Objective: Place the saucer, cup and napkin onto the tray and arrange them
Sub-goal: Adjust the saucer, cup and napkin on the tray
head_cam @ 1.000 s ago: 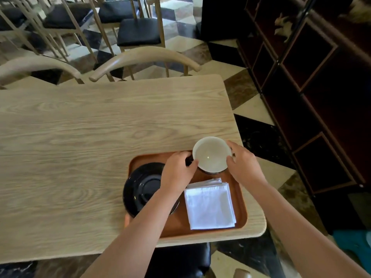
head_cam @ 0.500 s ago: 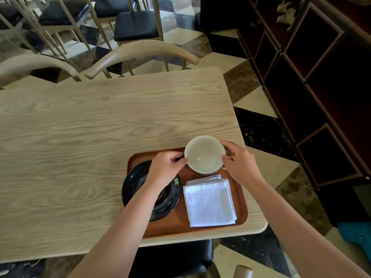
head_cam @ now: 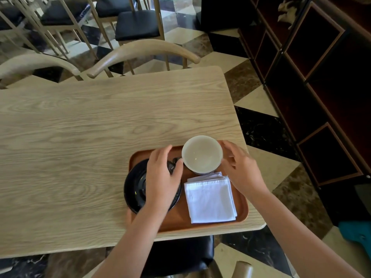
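Observation:
An orange-brown tray [head_cam: 180, 220] lies at the table's near right corner. On its left part sits a black saucer [head_cam: 135, 187], partly hidden under my left hand [head_cam: 162, 177]. A white-lined cup [head_cam: 201, 154] stands upright at the tray's far edge, its dark handle pointing left towards my left thumb. A folded white napkin [head_cam: 209, 199] lies flat on the tray's right part, just in front of the cup. My left hand hovers with its fingers spread. My right hand [head_cam: 241, 169] is open beside the cup's right side, a little off it.
The light wooden table [head_cam: 80, 147] stretches left and away from the tray. Two curved wooden chair backs [head_cam: 140, 49] stand at its far edge. A dark shelf unit [head_cam: 321, 77] runs along the right. A black chair seat [head_cam: 180, 255] is below the near edge.
Both hands have loosened from the cup: the left let go of the handle and spread over the saucer, the right drew slightly off the cup's side. The cup stays on the tray.

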`<action>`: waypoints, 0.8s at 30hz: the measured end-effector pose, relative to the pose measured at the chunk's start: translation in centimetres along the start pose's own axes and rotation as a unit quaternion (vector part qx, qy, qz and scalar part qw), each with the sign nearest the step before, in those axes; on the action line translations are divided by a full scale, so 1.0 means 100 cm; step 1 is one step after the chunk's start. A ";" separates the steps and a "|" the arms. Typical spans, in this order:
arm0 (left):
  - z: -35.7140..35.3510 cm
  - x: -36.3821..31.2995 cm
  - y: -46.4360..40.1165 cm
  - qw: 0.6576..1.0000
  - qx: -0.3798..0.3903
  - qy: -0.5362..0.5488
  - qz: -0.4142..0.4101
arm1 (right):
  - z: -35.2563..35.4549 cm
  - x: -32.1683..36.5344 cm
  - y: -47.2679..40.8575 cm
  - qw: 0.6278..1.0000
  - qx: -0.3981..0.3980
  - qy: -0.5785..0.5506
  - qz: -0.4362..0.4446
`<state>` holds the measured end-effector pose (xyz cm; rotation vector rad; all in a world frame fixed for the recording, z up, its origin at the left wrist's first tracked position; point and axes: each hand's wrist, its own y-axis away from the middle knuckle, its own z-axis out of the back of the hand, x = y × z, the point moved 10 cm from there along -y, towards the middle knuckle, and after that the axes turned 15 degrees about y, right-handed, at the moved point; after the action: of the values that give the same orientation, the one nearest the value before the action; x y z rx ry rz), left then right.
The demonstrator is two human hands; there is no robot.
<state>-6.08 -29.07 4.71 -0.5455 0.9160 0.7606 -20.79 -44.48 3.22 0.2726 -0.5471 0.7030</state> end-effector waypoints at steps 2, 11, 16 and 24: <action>-0.011 -0.024 0.038 0.992 0.037 -0.034 -0.113 | 0.007 -0.001 0.024 0.993 -0.045 0.088 0.068; -0.098 0.009 0.124 0.937 0.245 -0.214 -0.126 | -0.064 -0.034 0.090 0.918 0.115 0.315 0.213; -0.092 0.022 0.124 0.933 0.259 -0.215 -0.131 | -0.063 -0.019 0.093 0.925 0.082 0.297 0.222; -0.086 0.020 0.122 0.930 0.258 -0.214 -0.150 | -0.065 -0.011 0.095 0.913 0.071 0.335 0.221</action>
<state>-19.05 -26.86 -2.60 -0.0400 0.5689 0.3145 -25.36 -35.41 -2.20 0.0256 0.1138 1.2126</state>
